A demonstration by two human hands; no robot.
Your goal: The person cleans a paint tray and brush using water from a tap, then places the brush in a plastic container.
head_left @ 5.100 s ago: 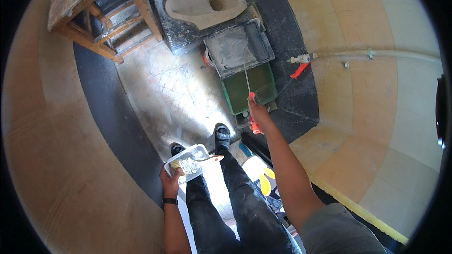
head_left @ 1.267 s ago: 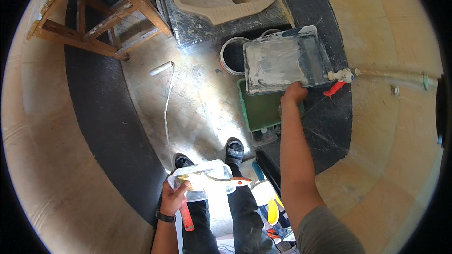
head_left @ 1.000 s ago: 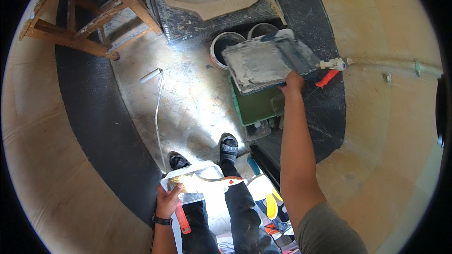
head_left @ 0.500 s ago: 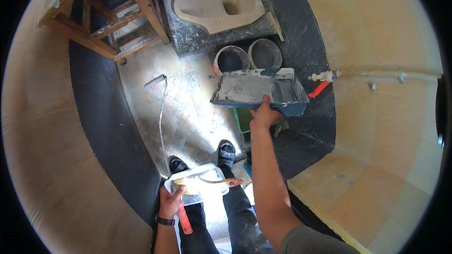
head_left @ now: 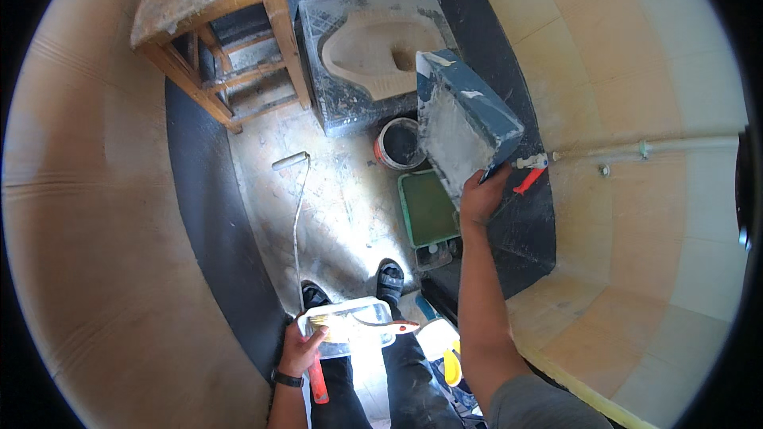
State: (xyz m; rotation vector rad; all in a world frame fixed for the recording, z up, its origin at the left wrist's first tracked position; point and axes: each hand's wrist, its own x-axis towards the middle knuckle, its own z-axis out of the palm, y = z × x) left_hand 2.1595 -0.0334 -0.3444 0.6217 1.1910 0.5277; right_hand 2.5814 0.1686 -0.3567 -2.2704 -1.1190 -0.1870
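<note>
2 hands at work: right hand grips a tilted paint tray; left hand clasps a white container.

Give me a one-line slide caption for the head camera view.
Right hand lifts a tilted paint tray above a green tray; left hand holds a white tub.

A dark blue paint tray, crusted with pale dried paint, is tilted steeply on edge far right, above a green tray. Near, a small white tub is level, a brush resting across it.
</note>
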